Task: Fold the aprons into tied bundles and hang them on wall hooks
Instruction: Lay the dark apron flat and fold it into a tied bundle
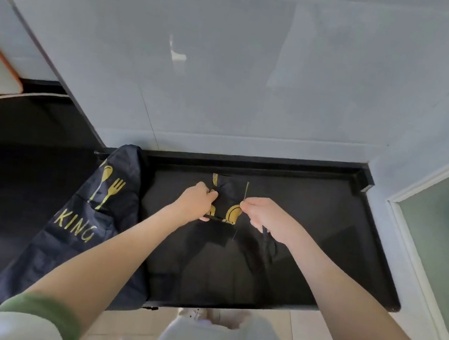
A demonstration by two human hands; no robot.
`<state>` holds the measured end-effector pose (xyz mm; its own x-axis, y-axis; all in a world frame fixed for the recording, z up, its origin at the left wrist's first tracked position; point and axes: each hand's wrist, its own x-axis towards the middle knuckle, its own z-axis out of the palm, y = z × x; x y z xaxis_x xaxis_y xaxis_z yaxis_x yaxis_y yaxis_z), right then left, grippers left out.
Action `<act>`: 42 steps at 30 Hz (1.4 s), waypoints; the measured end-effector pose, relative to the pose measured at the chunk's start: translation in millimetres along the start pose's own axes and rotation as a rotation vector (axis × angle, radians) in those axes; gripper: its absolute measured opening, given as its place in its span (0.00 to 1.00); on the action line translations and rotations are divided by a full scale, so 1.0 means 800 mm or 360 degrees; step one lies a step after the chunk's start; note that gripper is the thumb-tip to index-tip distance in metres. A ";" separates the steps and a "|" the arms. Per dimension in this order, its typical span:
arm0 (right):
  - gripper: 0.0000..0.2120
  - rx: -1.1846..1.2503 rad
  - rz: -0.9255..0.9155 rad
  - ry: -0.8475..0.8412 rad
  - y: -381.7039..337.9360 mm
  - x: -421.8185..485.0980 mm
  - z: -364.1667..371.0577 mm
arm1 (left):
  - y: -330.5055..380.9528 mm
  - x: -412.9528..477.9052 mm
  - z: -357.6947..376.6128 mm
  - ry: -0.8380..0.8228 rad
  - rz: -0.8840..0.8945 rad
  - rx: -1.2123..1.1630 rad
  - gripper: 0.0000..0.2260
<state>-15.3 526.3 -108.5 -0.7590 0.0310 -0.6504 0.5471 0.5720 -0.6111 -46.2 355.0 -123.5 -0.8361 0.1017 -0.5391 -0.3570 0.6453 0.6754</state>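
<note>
The only writing I can read is on the spread apron [108, 209], which is draped over the worktop's edge to the left of the folded bundle. It shows gold capitals "KING" under a gold spoon and fork, and the start of the word is lost in a crease. The folded bundle [227, 197] shows only scraps of the same gold print, a curved piece at its far end and a rounded one at its near end, with no letters legible.

The bundle lies on the black worktop [326, 232]. It is dark cloth on a dark surface, so its outline is hard to trace, especially on its near side. Its long axis seems to run away from the person toward the tiled wall [233, 81] beyond it.

The left hand [196, 202] is at the bundle's left edge. Its grip is closed on the cloth, with the thumb on top and the fingertips tucked under. The right hand [264, 218] is at the bundle's right edge, its grip pinched tight on a thin strap [246, 191] that rises from finger and thumb toward the wall. A dark length also hangs beneath that hand, and I cannot tell whether it is the same strap.
</note>
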 end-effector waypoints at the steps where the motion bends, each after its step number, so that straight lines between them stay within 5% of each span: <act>1: 0.10 0.0007 0.0023 -0.0053 0.007 0.005 0.010 | -0.010 0.000 0.003 0.0026 -0.0028 0.0247 0.12; 4: 0.14 0.0033 0.0100 -0.0167 0.022 0.018 0.040 | -0.040 -0.003 0.026 0.0315 0.0331 0.1154 0.29; 9: 0.14 -0.0311 0.0018 -0.0236 0.028 0.027 0.067 | -0.067 0.011 0.067 -0.0004 0.1151 0.1627 0.18; 14: 0.10 -0.0383 -0.0045 -0.0189 0.064 0.043 0.061 | -0.085 0.038 0.078 -0.0229 0.0839 0.1333 0.14; 17: 0.12 -0.0276 -0.0015 -0.0102 0.083 0.040 0.043 | -0.083 0.046 0.068 -0.0405 0.0779 0.0750 0.11; 19: 0.17 -0.0114 0.0026 -0.0016 0.092 0.035 0.034 | -0.082 0.046 0.053 -0.0454 0.0473 0.0120 0.14; 22: 0.14 -0.0086 0.0070 -0.0046 0.108 0.031 0.028 | -0.086 0.049 0.050 -0.0269 0.0162 -0.0587 0.17; 25: 0.12 -0.0260 0.0026 -0.0239 0.107 0.024 0.032 | -0.083 0.045 0.059 -0.0208 0.0092 -0.0557 0.18; 28: 0.13 0.0033 0.0004 -0.0385 0.080 0.020 0.039 | -0.086 0.046 0.063 -0.0341 0.0231 -0.0290 0.15; 33: 0.14 0.0655 -0.0213 -0.0141 0.036 0.032 0.038 | -0.083 0.043 0.066 -0.0673 0.0316 0.0157 0.07; 37: 0.09 0.0603 -0.0053 -0.0008 0.022 0.047 0.052 | -0.083 0.042 0.056 -0.0608 0.0100 -0.0077 0.25; 42: 0.15 0.0430 -0.0062 -0.0146 0.054 0.046 0.071 | -0.087 0.041 0.051 -0.0501 0.0061 -0.0362 0.24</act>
<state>0.5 505.5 -183.9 -0.7528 -0.0679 -0.6547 0.6018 0.3319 -0.7264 -31.9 343.9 -208.8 -0.6945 0.3724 -0.6156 -0.4410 0.4558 0.7731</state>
